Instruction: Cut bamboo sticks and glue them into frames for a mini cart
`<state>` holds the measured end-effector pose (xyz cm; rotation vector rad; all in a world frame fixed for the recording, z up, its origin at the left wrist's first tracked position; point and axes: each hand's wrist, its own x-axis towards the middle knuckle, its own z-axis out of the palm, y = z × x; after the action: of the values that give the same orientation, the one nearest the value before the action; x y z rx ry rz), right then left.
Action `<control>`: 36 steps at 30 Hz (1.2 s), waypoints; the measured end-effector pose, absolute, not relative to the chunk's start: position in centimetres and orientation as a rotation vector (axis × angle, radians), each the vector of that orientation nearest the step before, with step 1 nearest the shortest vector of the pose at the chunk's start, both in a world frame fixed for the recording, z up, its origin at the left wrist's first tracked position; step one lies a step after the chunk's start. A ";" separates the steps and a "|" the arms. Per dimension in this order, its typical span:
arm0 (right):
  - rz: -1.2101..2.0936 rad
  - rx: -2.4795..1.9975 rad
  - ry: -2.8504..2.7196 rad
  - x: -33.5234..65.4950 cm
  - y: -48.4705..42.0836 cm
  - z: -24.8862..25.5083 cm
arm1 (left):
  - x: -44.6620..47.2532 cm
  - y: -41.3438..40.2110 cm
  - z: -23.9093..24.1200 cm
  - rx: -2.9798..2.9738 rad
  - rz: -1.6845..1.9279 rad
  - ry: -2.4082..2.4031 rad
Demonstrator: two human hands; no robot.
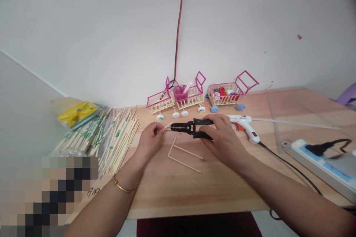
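Observation:
My right hand [219, 133] is closed around the dark green handles of a pair of wire strippers [182, 127], whose black jaws point left. My left hand [154, 133] pinches a short thin wooden stick [168, 125] right at the tips of those jaws. Whether the jaws grip the stick, I cannot tell. Just below the tool, a three-stick wooden frame [185, 158] lies on the table, joined at its left side with two long sticks running right.
Behind stand three miniature stick carts [160, 102] with pink rims. A white glue gun [246, 126] and a power strip [322, 163] lie right, with cords trailing. Loose sticks [122, 144] and packaged bundles [83, 129] cover the left side of the wooden table [222, 196].

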<state>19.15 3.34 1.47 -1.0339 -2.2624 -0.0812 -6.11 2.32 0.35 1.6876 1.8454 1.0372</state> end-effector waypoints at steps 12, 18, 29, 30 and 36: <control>-0.116 -1.114 -2.201 18.4 2.8 1.8 | -4.4 1.2 0.8 1.898 1.141 1.617; -0.002 -1.114 -2.211 17.0 1.1 2.2 | -1.2 -0.3 0.6 1.463 1.173 1.071; 0.810 -1.028 -1.836 17.9 1.5 3.8 | -1.2 -1.1 1.2 1.168 1.126 1.027; 0.907 -1.027 -1.796 18.0 1.8 3.9 | -1.1 -1.3 1.3 1.226 1.088 1.064; 1.310 -0.974 -1.704 18.1 2.5 3.6 | -0.9 -1.6 1.6 1.432 0.961 1.143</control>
<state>18.07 2.53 3.61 -0.9736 -1.7041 1.3096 -0.94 -1.57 1.61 1.4321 1.1434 0.9614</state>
